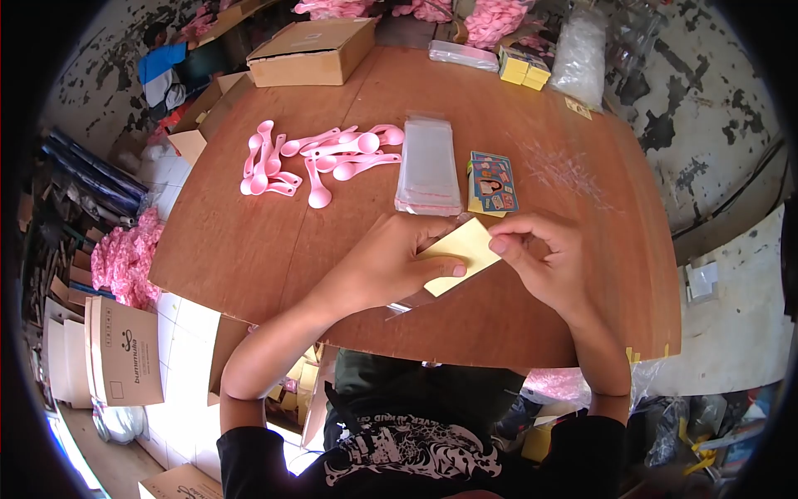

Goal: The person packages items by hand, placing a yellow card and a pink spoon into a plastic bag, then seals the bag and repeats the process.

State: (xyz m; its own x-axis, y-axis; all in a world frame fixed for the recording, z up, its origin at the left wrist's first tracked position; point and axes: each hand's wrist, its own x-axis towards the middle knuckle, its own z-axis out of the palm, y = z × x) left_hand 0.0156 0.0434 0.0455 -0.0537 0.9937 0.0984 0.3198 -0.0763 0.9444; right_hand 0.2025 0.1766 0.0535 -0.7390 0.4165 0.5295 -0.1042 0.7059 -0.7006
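My left hand (395, 262) is closed on a pale yellow card (470, 249), thumb across its face and fingers behind. The card is tilted, and clear plastic (401, 311) sticks out below the hand. My right hand (544, 254) pinches at the card's upper right corner with thumb and index finger. Just beyond lies a stack of clear plastic bags (429, 162). Beside it is a stack of printed blue cards (492, 181) with yellow edges. Pink measuring spoons (345, 145) lie in a loose pile to the left.
The brown wooden table (291, 241) has a closed cardboard box (312, 50) at its far edge. Thin plastic strips (572, 173) are scattered to the right. Yellow card stacks (524, 66) stand at the back. A person (165, 71) is at the far left, near an open carton (204, 116).
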